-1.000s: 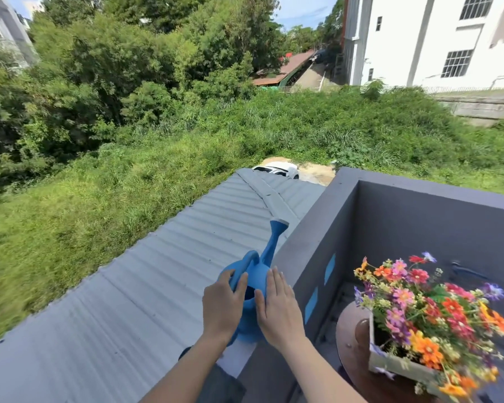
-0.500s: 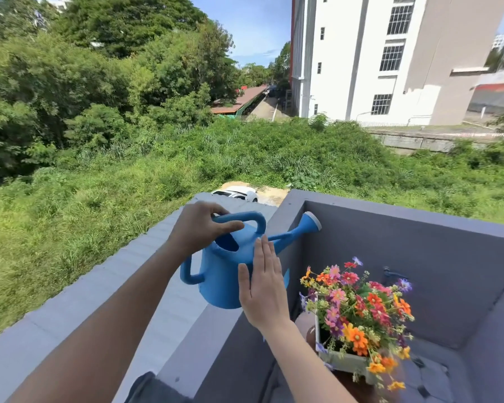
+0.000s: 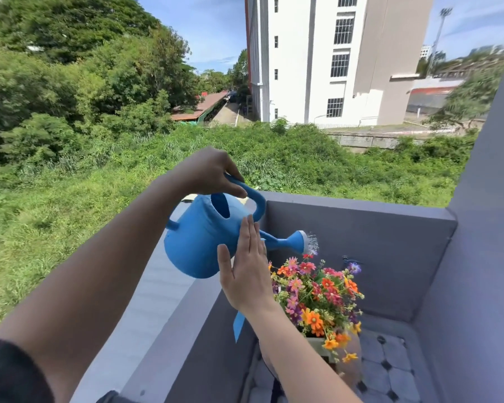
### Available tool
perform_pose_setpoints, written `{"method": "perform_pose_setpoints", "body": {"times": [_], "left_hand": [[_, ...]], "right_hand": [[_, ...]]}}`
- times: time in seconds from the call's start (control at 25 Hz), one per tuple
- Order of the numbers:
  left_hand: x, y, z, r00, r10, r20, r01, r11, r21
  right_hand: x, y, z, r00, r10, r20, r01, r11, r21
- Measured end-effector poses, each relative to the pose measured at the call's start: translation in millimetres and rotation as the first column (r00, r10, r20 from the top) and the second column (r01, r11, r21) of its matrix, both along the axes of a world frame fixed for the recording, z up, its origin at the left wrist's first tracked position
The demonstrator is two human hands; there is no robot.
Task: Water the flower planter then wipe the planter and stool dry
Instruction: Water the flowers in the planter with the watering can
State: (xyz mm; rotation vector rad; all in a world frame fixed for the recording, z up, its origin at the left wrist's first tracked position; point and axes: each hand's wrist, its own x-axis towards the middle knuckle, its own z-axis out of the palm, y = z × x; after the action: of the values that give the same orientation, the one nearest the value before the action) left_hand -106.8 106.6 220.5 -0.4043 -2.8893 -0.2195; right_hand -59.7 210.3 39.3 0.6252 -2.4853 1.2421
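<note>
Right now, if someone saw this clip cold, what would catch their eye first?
Probably the bright blue plastic watering can, held mid-frame by its top handle in the left hand and tipped right, water spraying from its rose. The right hand lies flat and open against its side. Just below the spout, a bunch of orange, pink and purple flowers stands in the grey balcony corner.

An outdoor balcony of an upper-floor home: grey painted parapet walls point(image 3: 361, 228) meet at a corner, with a tiled floor point(image 3: 390, 370) below. Beyond the parapet lie a corrugated roof point(image 3: 157, 286), a grassy overgrown slope point(image 3: 70, 213), dense trees point(image 3: 70, 68) and a tall white building point(image 3: 317, 59) under blue sky.
</note>
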Motion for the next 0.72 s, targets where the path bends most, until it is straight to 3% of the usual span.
{"method": "perform_pose_setpoints", "body": {"times": [0.36, 0.72], "left_hand": [[-13.5, 46.7, 4.7, 0.995, -0.026, 0.101, 0.054, 0.956, -0.287], [5.5, 52.0, 12.6, 0.981, -0.031, 0.193, 0.102, 0.922, -0.374]], "right_hand": [[15.0, 1.7, -1.1, 0.986, 0.038, 0.160, -0.022, 0.995, -0.100], [48.1, -2.0, 3.4, 0.979, 0.114, 0.168, -0.086, 0.983, -0.165]]}}
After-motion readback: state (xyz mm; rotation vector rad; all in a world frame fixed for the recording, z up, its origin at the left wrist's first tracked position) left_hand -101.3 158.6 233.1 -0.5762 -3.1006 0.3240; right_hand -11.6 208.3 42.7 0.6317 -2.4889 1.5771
